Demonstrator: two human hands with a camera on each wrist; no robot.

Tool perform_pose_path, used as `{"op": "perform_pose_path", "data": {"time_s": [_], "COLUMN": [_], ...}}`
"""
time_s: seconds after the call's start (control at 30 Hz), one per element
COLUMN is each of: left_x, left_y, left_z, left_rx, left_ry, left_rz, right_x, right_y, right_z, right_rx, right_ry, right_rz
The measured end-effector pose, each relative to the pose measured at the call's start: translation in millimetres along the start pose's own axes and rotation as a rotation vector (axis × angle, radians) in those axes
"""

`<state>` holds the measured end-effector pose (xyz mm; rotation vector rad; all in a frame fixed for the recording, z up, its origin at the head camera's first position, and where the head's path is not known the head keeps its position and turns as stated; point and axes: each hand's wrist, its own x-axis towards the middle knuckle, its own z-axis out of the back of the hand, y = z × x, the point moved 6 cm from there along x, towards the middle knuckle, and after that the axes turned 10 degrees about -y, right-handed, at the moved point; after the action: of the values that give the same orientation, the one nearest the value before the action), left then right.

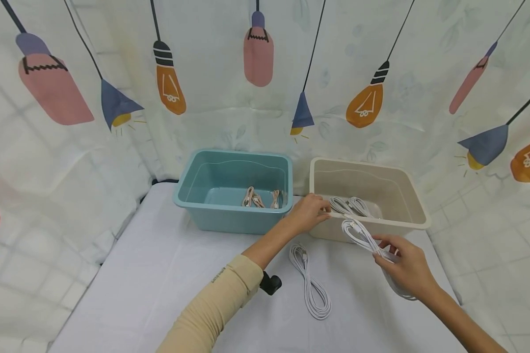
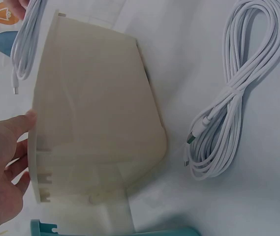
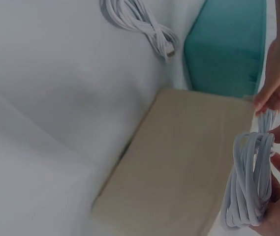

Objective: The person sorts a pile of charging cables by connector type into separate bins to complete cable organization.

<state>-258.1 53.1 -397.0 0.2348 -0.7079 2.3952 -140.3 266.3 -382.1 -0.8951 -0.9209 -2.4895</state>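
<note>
My left hand (image 1: 308, 213) grips the near rim of the beige bin (image 1: 335, 229) at its left corner, the thumb (image 2: 21, 123) outside and the fingers inside. Over the bin's front edge, my right hand (image 1: 406, 264) holds a coiled white cable (image 1: 362, 238), tied at its middle. One end of this coil points toward the bin; its rear part is partly hidden by the hand. Inside the beige bin lie several white cable coils (image 1: 357, 206). Another white cable coil (image 1: 311, 289) rests on the table in front of the bins, its connector showing in the left wrist view.
A teal bin (image 1: 229, 220) stands to the left of the beige one, with several small pinkish-beige cable bundles (image 1: 249, 196) inside. Both bins stand at the back of the white-covered table (image 1: 150, 294), against a patterned curtain (image 1: 229, 117). A black piece (image 1: 271, 283) shows at the left sleeve.
</note>
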Motion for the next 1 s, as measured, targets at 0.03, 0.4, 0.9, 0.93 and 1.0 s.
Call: {"op": "perform_pose_path", "data": {"time_s": [0.03,0.4,0.9,0.93,1.0], "left_x": [0.0,1.0,0.9,1.0,0.9], "left_y": [0.0,0.6,0.7,1.0,1.3], "left_z": [0.0,-1.3,-1.1,-1.4,-1.4], "left_rx": [0.000,0.000,-0.007,-0.005,0.000], "left_ry": [-0.001,0.002,0.007,0.008,0.007], "left_rz": [0.000,-0.005,-0.009,-0.009,-0.006], "right_x": [2.9,35.5,76.7,78.8,83.2], "right_y": [-0.4,-8.6,-22.1,-22.4,-23.8], "right_z": [0.5,7.8,10.4,10.5,9.3], "right_rx": [-0.003,-0.016,-0.064,-0.068,-0.073], "right_ry": [0.004,0.043,0.147,0.149,0.157], "right_rz": [0.001,-0.002,-0.034,-0.038,-0.044]}}
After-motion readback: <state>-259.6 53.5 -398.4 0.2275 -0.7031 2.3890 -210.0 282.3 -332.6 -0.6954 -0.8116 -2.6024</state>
